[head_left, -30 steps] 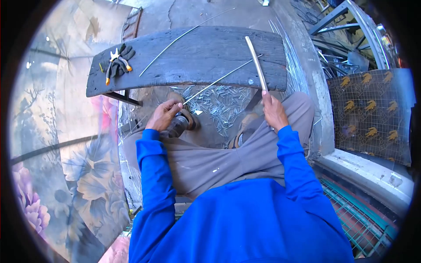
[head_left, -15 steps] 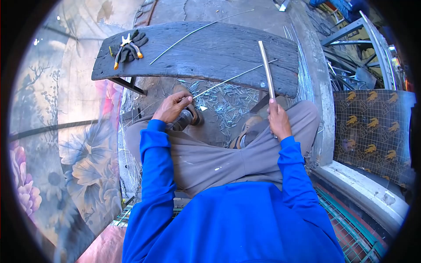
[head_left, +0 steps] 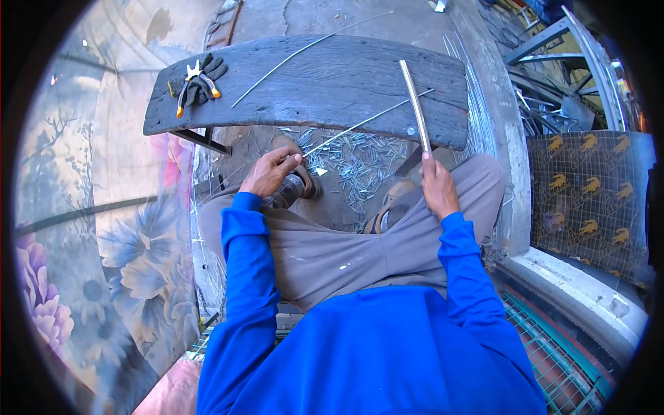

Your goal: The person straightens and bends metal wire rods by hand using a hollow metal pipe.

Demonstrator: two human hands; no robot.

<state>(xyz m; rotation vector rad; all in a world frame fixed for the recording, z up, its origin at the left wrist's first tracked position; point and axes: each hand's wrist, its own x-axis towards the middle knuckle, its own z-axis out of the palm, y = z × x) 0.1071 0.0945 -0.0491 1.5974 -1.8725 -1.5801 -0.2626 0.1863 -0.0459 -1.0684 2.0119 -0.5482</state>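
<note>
Between the thumb and fingers of my left hand [head_left: 272,173] is the near end of a thin metal rod [head_left: 354,127]. That rod slants up to the right and reaches over the dark wooden bench [head_left: 311,83]. My right hand [head_left: 439,185] is wrapped round the lower end of a thicker shiny metal bar [head_left: 416,104], whose far part lies over the bench's right side and crosses the thin rod. Whether rod and bar touch is unclear. A second thin rod [head_left: 277,68] lies across the bench, its far end sticking out past the back edge.
Pliers [head_left: 194,72] with orange-tipped handles lie on dark gloves [head_left: 209,81] at the bench's left. Many short cut metal pieces [head_left: 360,166] litter the floor. Long thin rods [head_left: 482,117] stand beside the bench's right end. A flowered sheet [head_left: 138,228] hangs at the left.
The view has shifted slightly. Both hands keep their grips, and the rod and the bar stay in almost the same position.
</note>
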